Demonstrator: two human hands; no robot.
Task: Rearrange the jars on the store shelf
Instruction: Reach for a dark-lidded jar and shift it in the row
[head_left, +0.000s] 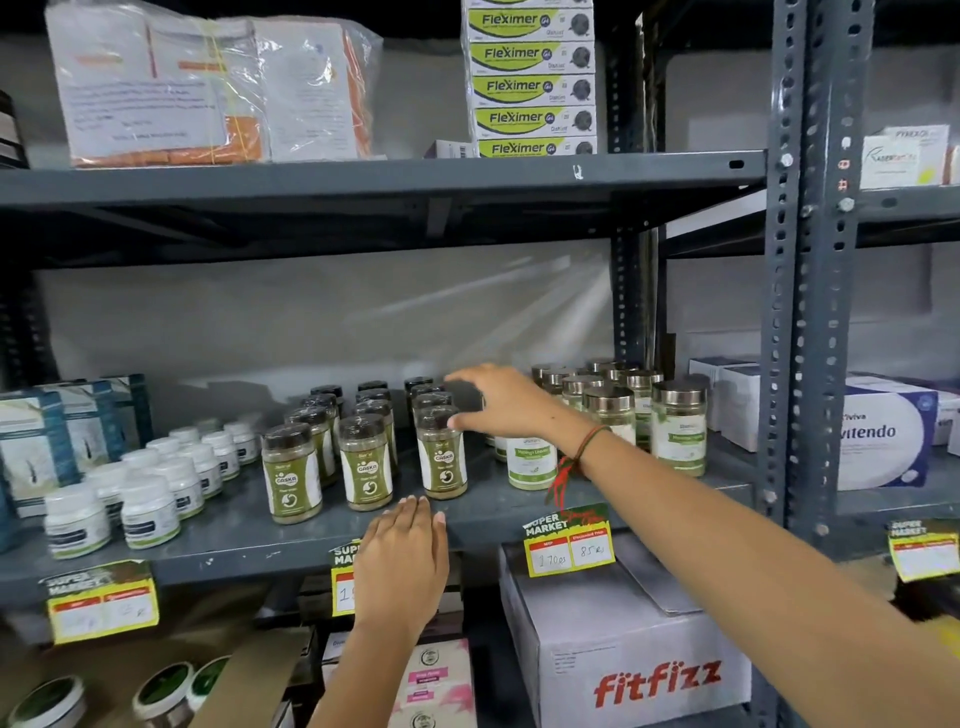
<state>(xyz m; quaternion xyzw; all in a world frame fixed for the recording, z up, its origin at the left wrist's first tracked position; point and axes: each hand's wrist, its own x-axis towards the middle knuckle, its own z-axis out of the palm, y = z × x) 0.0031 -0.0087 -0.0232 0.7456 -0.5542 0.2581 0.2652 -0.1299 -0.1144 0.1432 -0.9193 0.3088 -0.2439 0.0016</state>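
On the middle shelf (493, 512) stand three rows of green-labelled jars with dark lids; the front jar of the right row (441, 460) is closest to my hands. Beside them on the right stands a group of silver-lidded jars (678, 428) with white and green labels. My right hand (501, 397) reaches over the shelf, fingers spread, its thumb touching the lid of the front right dark-lidded jar and holding nothing. My left hand (402, 553) rests flat on the shelf's front edge, fingers together, empty. Part of a silver-lidded jar (530, 462) shows behind my right wrist.
Small white bottles (150, 512) and blue boxes (36, 447) fill the shelf's left. Yellow price tags (569, 545) hang from the front edge. A fitfizz carton (623, 654) sits below. The grey upright post (810, 312) stands on the right, with stacked Fleximer boxes (530, 85) on the upper shelf.
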